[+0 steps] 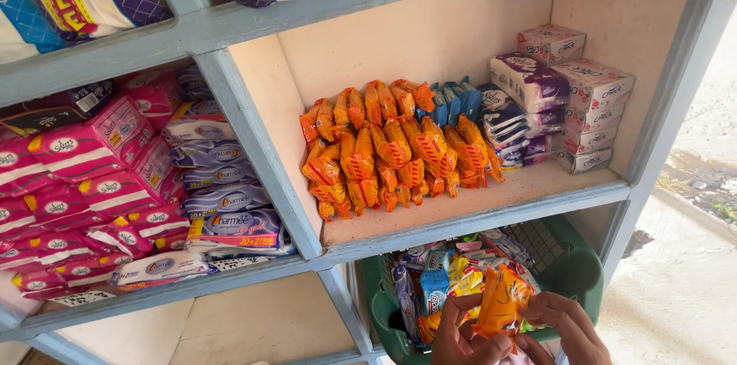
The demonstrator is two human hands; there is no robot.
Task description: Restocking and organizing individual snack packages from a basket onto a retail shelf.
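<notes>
Both hands, left point(458, 334) and right point(566, 328), pinch one orange packet point(500, 305) over the green basket point(577, 273) of mixed packets; the shelf point(491, 208) holds orange packets point(391, 150), too many to count, and six pink boxes point(583, 96).

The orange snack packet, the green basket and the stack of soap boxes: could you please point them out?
orange snack packet point(500, 303), head view, middle of the wrapper.
green basket point(577, 269), head view, right rim.
stack of soap boxes point(591, 108), head view, front face.

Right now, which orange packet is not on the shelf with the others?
The orange packet held between both hands, left hand and right hand, above the green basket.
</notes>
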